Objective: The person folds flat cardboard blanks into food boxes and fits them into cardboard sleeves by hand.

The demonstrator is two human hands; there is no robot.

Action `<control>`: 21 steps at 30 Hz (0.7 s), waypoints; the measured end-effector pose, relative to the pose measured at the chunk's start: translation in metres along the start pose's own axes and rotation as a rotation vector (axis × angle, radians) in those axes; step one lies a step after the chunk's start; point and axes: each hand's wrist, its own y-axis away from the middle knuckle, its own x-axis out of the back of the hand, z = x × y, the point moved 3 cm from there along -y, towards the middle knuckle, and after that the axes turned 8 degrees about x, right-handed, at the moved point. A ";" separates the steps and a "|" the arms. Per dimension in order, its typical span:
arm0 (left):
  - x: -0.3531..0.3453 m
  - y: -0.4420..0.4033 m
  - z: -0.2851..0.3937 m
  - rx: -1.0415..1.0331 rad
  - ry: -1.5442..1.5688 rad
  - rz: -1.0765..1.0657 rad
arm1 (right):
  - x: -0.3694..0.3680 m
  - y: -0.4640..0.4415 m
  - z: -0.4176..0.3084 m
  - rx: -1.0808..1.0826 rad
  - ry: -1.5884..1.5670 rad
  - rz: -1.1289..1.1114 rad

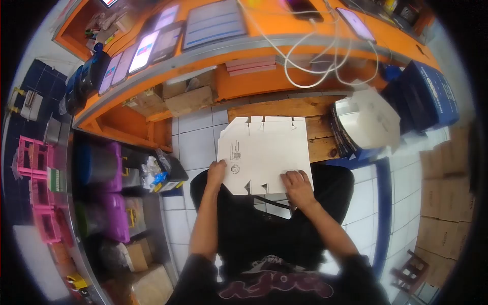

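Observation:
A flat white cardboard piece [269,152] with cut notches along its top and bottom edges lies over the person's lap, its upper part by a wooden bench [290,109]. Small black print shows on its left side. My left hand [217,172] grips the card's left edge, fingers closed on it. On the lower right of the card rests my right hand [298,187], its fingers bent and pressed together over the surface near the edge; its thumb is hidden.
An orange counter [203,56] carries phones, a tablet [214,23] and looped white cables [305,63]. Stacked white card pieces [368,114] and a blue box [429,94] stand at the right. Purple bins [118,216] fill shelving at the left; brown cartons [442,198] line the far right.

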 end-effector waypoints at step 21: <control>-0.006 0.028 0.002 -0.306 -0.384 0.280 | -0.024 0.016 0.071 -0.877 -0.630 0.201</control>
